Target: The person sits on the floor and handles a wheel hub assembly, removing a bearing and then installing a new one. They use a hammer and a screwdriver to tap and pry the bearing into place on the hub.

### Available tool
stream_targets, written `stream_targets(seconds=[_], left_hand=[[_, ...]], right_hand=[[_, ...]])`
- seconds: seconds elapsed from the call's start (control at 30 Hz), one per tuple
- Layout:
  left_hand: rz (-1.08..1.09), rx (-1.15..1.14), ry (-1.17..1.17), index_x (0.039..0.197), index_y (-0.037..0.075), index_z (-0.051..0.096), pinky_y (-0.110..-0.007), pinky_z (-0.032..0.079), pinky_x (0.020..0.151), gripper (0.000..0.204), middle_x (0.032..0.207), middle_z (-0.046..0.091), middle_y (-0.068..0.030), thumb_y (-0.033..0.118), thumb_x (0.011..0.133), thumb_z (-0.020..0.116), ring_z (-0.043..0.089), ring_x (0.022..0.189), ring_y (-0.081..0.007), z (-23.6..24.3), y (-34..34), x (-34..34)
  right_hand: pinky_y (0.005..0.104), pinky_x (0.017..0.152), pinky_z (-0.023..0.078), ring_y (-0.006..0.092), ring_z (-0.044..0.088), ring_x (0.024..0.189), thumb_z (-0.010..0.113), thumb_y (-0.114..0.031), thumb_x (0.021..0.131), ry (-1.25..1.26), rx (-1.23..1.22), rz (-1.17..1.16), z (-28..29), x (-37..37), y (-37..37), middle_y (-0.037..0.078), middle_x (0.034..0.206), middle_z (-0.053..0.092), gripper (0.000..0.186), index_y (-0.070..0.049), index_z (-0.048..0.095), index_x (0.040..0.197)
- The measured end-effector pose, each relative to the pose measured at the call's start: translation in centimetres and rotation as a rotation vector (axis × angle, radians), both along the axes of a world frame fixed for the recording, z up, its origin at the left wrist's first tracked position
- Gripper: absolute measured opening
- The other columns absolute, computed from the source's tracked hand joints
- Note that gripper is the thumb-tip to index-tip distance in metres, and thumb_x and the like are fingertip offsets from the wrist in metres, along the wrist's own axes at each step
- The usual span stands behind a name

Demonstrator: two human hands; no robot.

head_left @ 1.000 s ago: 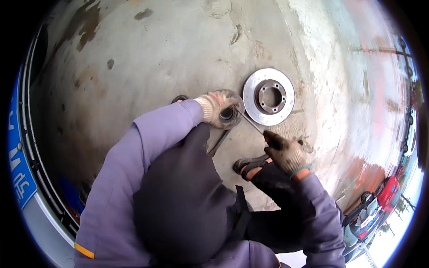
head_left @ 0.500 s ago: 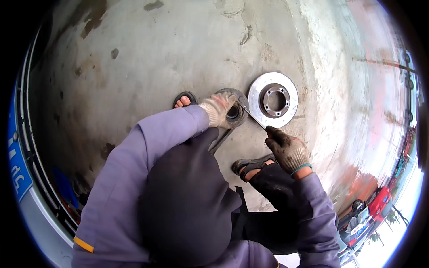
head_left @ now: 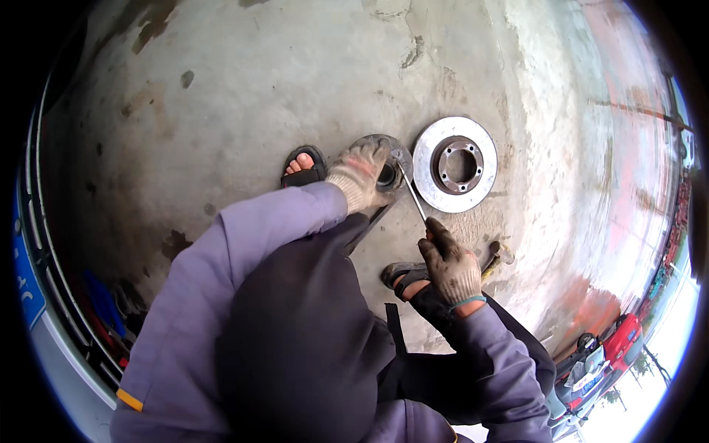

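My left hand (head_left: 360, 171), in a soiled knit glove, is closed on the near-left side of a dark round wheel hub (head_left: 402, 153). The hub has a hole in its middle and lies on the concrete. In my right hand (head_left: 452, 267), also gloved, is a screwdriver-like tool with a thin metal shaft (head_left: 413, 196). The fingers wrap its handle, which is mostly hidden. Its tip meets the hub's face to the right of the hole. Just right of the hub, a shiny brake disc (head_left: 427, 170) with a dark bolt-holed centre lies flat.
My sandalled feet stand at the left (head_left: 303, 166) and right (head_left: 405, 277) of the work. A hammer-like tool (head_left: 495, 255) lies beyond my right hand. A vehicle's front (head_left: 70, 354) borders the left side. Another red vehicle (head_left: 624, 343) is far right.
My right hand has shifted left and slightly nearer me, so the shaft now stands steeper across the view. The hammer-like tool has come into sight. My left hand stays on the hub.
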State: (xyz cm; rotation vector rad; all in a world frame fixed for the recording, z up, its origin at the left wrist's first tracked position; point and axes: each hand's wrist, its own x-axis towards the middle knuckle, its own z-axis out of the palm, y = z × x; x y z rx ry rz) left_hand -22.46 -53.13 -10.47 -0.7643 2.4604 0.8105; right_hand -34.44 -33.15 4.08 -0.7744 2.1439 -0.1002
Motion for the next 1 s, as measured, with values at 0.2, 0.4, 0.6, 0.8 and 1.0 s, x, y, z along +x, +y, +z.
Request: stream_targets(seconds=[0.2,0.4,0.6,0.8,1.0], left_hand=[[-0.418,0.030,0.026,0.154,0.001,0.040,-0.046,0.042,0.116,0.104,0.144,0.054,-0.0263,0.064,0.078,0.077,0.054,0.135,-0.0403,0.3,-4.8,-1.3],[-0.092,-0.005,0.077,0.158,0.003,0.035,-0.050,0.039,0.118,0.109,0.152,0.047,-0.0256,0.053,0.075,0.085,0.047,0.142,-0.0418,2.1,-3.8,1.5],[0.046,-0.135,0.123,0.156,-0.001,0.035,-0.050,0.036,0.121,0.107,0.154,0.046,-0.0257,0.060,0.079,0.078,0.039,0.147,-0.0412,-1.8,-0.4,0.3],[-0.247,-0.110,0.090,0.156,-0.002,0.035,-0.050,0.035,0.121,0.106,0.151,0.047,-0.0255,0.053,0.077,0.080,0.040,0.146,-0.0424,-2.0,-5.5,0.7],[0.041,-0.105,0.017,0.161,0.008,0.029,-0.051,0.037,0.120,0.111,0.154,0.043,-0.0230,0.051,0.075,0.085,0.044,0.144,-0.0411,0.6,-2.0,1.0]], right_hand=[[0.0436,0.097,0.056,0.0332,0.071,0.112,0.064,-0.044,0.099,-0.035,0.031,0.279,1.9,-6.3,-5.6,0.009,0.121,0.076,0.047,-0.021,0.066,0.140],[0.0414,0.103,0.053,0.0365,0.068,0.121,0.066,-0.036,0.098,-0.272,-0.037,-0.005,0.9,-2.9,1.1,0.015,0.139,0.067,0.044,-0.012,0.067,0.135],[0.0443,0.100,0.055,0.0352,0.069,0.119,0.067,-0.030,0.096,-0.091,-0.184,0.056,-2.4,1.9,2.8,0.016,0.145,0.062,0.042,-0.013,0.067,0.134],[0.0454,0.100,0.054,0.0361,0.070,0.116,0.063,-0.041,0.099,-0.070,0.044,0.125,0.9,-2.6,-5.6,0.017,0.123,0.074,0.049,-0.017,0.064,0.142],[0.0451,0.103,0.053,0.0374,0.067,0.122,0.063,-0.038,0.099,-0.183,-0.019,-0.072,-0.3,-0.4,-0.5,0.019,0.124,0.074,0.046,-0.015,0.065,0.140]])
